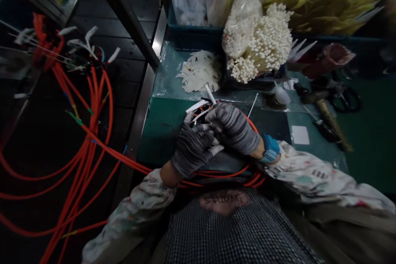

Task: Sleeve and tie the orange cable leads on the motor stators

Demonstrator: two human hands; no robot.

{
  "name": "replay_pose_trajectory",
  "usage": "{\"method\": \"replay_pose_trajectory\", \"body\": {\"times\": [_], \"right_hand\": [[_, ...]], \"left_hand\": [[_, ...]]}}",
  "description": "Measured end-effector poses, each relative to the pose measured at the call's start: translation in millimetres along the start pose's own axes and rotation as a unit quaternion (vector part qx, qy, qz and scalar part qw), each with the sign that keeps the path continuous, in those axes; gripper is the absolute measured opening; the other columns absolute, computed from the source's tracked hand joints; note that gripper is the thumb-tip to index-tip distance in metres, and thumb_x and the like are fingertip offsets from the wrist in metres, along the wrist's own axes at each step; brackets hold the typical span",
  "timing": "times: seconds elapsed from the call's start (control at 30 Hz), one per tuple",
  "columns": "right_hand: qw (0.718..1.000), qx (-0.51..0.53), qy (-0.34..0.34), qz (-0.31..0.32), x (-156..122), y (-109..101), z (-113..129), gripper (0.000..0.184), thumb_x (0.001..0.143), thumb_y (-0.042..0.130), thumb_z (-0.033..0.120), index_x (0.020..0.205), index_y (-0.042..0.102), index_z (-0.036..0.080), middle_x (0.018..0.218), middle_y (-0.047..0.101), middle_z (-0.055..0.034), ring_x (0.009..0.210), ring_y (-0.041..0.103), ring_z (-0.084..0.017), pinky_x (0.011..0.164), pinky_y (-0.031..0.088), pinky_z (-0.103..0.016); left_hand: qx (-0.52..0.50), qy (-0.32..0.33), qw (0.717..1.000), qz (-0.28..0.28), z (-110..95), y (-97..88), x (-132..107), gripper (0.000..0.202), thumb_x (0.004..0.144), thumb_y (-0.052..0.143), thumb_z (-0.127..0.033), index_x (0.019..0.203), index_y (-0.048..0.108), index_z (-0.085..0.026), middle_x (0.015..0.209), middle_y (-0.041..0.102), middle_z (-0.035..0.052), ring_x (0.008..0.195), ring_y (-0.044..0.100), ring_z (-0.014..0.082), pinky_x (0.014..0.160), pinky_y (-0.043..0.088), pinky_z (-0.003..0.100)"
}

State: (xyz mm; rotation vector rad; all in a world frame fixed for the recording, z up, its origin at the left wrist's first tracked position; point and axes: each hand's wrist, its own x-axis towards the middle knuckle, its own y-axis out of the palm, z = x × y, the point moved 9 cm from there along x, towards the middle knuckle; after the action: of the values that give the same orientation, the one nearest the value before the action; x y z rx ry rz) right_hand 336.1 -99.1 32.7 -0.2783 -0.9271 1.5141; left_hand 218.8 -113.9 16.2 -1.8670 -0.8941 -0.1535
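Note:
My left hand [194, 144] and my right hand [235, 126] meet over the green bench, both in striped grey gloves with light fingertips. Between them is a cable end [199, 111] with thin wires and white sleeves; the fingers of both hands are closed around it. One white sleeve [210, 94] points up beside my right hand. A red-orange cable [253, 124] curves out behind that hand. What lies between the fingertips themselves is hidden. More red cables [222, 173] run below my wrists, near the checked apron.
Crescent-shaped white pieces [201, 70] lie on plastic beyond my hands. Behind stands a bundle of white-tipped sticks [262, 45]. On the right are scissors [345, 99], a screwdriver [324, 130] and a small white bottle [281, 95]. Bunched red cables [95, 132] hang left of the bench edge.

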Motion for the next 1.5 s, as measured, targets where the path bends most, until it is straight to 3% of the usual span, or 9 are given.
{"method": "replay_pose_trajectory", "body": {"times": [0.13, 0.3, 0.47, 0.6, 0.7, 0.8, 0.97, 1.23, 1.5], "right_hand": [[0.989, -0.097, 0.025, -0.112, -9, -35, -19, 0.026, 0.108, 0.054, 0.034, 0.124, 0.068, 0.02, 0.113, 0.073, -0.0127, 0.108, 0.07, -0.029, 0.1, 0.06, -0.049], [0.969, -0.205, 0.09, 0.102, -12, -1, -43, 0.052, 0.098, 0.064, 0.042, 0.137, 0.067, 0.008, 0.131, 0.067, -0.0243, 0.114, 0.065, -0.037, 0.104, 0.057, -0.056], [0.967, -0.168, -0.031, 0.191, 20, 21, -44, 0.039, 0.098, 0.055, 0.028, 0.127, 0.072, 0.009, 0.126, 0.069, -0.0219, 0.108, 0.063, -0.032, 0.098, 0.057, -0.051], [0.961, -0.096, -0.131, 0.226, 35, 33, -37, 0.031, 0.098, 0.059, 0.027, 0.124, 0.074, 0.018, 0.118, 0.075, -0.0122, 0.099, 0.066, -0.024, 0.095, 0.059, -0.042], [0.972, -0.109, -0.126, 0.168, 33, 23, -30, 0.041, 0.098, 0.064, 0.032, 0.136, 0.069, 0.016, 0.132, 0.071, -0.0164, 0.112, 0.067, -0.027, 0.1, 0.06, -0.046], [0.984, -0.148, -0.1, -0.022, 18, -26, -20, 0.047, 0.102, 0.067, 0.041, 0.144, 0.064, 0.022, 0.138, 0.068, -0.0145, 0.12, 0.067, -0.029, 0.101, 0.062, -0.047], [0.927, -0.262, -0.056, -0.261, -16, -106, -27, 0.026, 0.098, 0.075, 0.036, 0.123, 0.075, 0.028, 0.12, 0.07, -0.0106, 0.113, 0.066, -0.034, 0.099, 0.054, -0.058], [0.93, -0.325, 0.054, -0.165, 20, -86, -45, 0.03, 0.093, 0.079, 0.049, 0.111, 0.076, 0.025, 0.157, 0.057, -0.0138, 0.139, 0.046, -0.047, 0.117, 0.032, -0.074], [0.928, -0.324, 0.088, -0.164, 40, -80, -53, 0.018, 0.096, 0.076, 0.038, 0.1, 0.078, 0.02, 0.157, 0.058, -0.0146, 0.137, 0.044, -0.045, 0.113, 0.031, -0.076]], "left_hand": [[0.111, 0.03, 0.993, -0.009, -6, -14.6, -5, 0.012, 0.098, 0.079, -0.031, 0.109, 0.076, -0.035, 0.121, 0.08, -0.0008, 0.126, 0.069, 0.0297, 0.127, 0.032, 0.07], [0.233, 0.125, 0.963, 0.051, -20, -30.0, -10, 0.027, 0.102, 0.069, -0.016, 0.126, 0.074, -0.026, 0.105, 0.079, 0.0024, 0.099, 0.069, 0.0221, 0.083, 0.055, 0.035], [0.266, 0.199, 0.932, 0.144, -20, -35.3, 5, 0.028, 0.105, 0.052, -0.008, 0.103, 0.076, -0.021, 0.094, 0.079, 0.0031, 0.085, 0.07, 0.0227, 0.069, 0.052, 0.036], [0.239, 0.236, 0.928, 0.162, -20, -37.0, 1, 0.026, 0.103, 0.054, -0.009, 0.107, 0.076, -0.023, 0.104, 0.08, 0.0037, 0.094, 0.071, 0.023, 0.084, 0.055, 0.041], [0.219, 0.228, 0.942, 0.113, -18, -43.4, -7, 0.027, 0.1, 0.057, -0.008, 0.116, 0.074, -0.021, 0.114, 0.081, 0.0044, 0.11, 0.07, 0.0224, 0.105, 0.052, 0.043], [0.15, 0.192, 0.965, 0.094, -8, -41.7, -13, 0.027, 0.103, 0.052, -0.018, 0.12, 0.072, -0.021, 0.133, 0.077, 0.0057, 0.135, 0.062, 0.0257, 0.125, 0.04, 0.052], [0.087, 0.164, 0.981, 0.059, 12, -22.7, -19, 0.022, 0.098, 0.075, -0.042, 0.109, 0.069, -0.024, 0.124, 0.079, 0.0032, 0.14, 0.06, 0.0267, 0.132, 0.035, 0.054], [0.151, 0.018, 0.986, -0.068, -7, -9.8, -28, 0.026, 0.091, 0.086, -0.04, 0.102, 0.067, -0.027, 0.1, 0.08, -0.0011, 0.114, 0.07, 0.0233, 0.118, 0.045, 0.05], [0.136, 0.029, 0.986, -0.089, -8, -9.1, -27, 0.028, 0.092, 0.085, -0.044, 0.102, 0.064, -0.028, 0.1, 0.082, -0.005, 0.114, 0.069, 0.0202, 0.115, 0.042, 0.047]]}}
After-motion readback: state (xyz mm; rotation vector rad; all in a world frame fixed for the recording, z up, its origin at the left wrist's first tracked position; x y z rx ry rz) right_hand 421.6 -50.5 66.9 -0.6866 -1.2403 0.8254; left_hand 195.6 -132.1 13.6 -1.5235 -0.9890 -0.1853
